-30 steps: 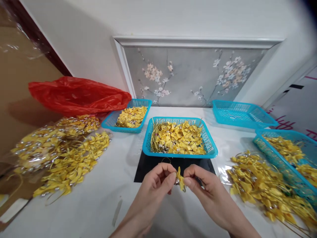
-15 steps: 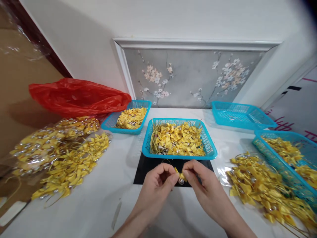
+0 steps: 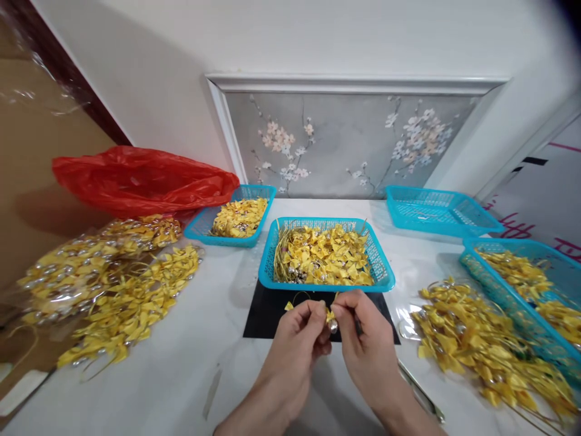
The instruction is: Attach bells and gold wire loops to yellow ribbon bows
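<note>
My left hand (image 3: pixel 297 339) and my right hand (image 3: pixel 363 336) meet over a black mat (image 3: pixel 267 315), both pinching one small yellow ribbon bow with a silver bell (image 3: pixel 331 320) and a thin gold loop. Right behind them stands a blue basket (image 3: pixel 267 266) full of the same yellow bows with bells.
Piles of yellow bows (image 3: pixel 131 297) in clear bags lie at the left, another heap (image 3: pixel 472 339) at the right. Blue baskets stand behind left (image 3: pixel 200 227), behind right (image 3: pixel 436 209) and far right (image 3: pixel 512 290). A red plastic bag (image 3: pixel 140 178) lies at the back left. A metal tool (image 3: pixel 420 393) lies by my right wrist.
Both hands have moved closer together and slightly forward toward the basket, turning the bow; the bell now hangs between the fingertips.
</note>
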The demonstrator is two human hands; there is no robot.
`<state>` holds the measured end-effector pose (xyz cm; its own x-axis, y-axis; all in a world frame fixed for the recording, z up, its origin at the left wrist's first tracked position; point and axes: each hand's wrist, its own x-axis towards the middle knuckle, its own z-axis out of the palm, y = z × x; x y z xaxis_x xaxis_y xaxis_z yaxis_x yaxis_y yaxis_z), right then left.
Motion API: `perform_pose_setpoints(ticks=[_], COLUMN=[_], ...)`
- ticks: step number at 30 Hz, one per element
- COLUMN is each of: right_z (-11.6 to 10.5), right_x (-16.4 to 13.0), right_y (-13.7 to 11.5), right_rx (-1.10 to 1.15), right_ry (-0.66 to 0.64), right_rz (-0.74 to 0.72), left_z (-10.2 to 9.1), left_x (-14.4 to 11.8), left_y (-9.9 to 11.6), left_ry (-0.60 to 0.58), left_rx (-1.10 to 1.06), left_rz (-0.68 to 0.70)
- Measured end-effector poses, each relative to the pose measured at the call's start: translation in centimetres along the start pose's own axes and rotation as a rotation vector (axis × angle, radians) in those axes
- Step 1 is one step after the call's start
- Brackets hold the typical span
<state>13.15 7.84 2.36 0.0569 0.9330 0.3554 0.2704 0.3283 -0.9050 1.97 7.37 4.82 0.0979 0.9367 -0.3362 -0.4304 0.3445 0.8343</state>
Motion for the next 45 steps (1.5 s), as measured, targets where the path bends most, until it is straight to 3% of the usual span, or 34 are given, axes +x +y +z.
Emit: perform_pose_setpoints(ticks=[4, 8, 14, 17, 22, 27, 34, 39, 45], right_z=[0.3, 0.2, -0.5, -0.7, -0.5, -0.5, -1.7, -2.4, -2.4], right_x=[-0.2, 0.0, 0.2, 0.1, -0.2, -0.4, -1.2, -1.6, -0.8], right_y=[-0.3, -0.9, -0.7, -0.9, -1.8, -2.1, -1.2, -1.7, -2.7], right_rx=[0.023, 0.099, 0.312, 0.313, 0.241, 0.285, 0.369, 0.289, 0.075], right_ry=[0.036, 0.075, 0.144, 0.151, 0.162, 0.127, 0.027, -0.062, -0.065], right_rz=[0.033, 0.093, 0.213, 0.175, 0.078, 0.134, 0.229, 0.156, -0.088], left_z=[0.6, 0.8, -0.3, -1.0, -0.7, -0.3, -1.2, -1.2, -1.0], left_x=[-0.2, -0.1, -0.9, -1.6, -2.0, -1.7, -1.8, -2.0, -1.9], left_y=[-0.5, -1.3, -0.5, 0.4, 1.4, 1.7, 2.8, 2.9, 2.2], left_ry=[-0.006, 0.018, -0.014, -0.049, -0.092, -0.036, -0.055, -0.041, -0.096], left_rx=[-0.188, -0.273, -0.154, -0.061, -0.018, -0.01, -0.152, -0.251, -0.231], left_rz=[-0.089, -0.035, 0.05, 0.075, -0.017, -0.008, -0.062, -0.138, -0.135])
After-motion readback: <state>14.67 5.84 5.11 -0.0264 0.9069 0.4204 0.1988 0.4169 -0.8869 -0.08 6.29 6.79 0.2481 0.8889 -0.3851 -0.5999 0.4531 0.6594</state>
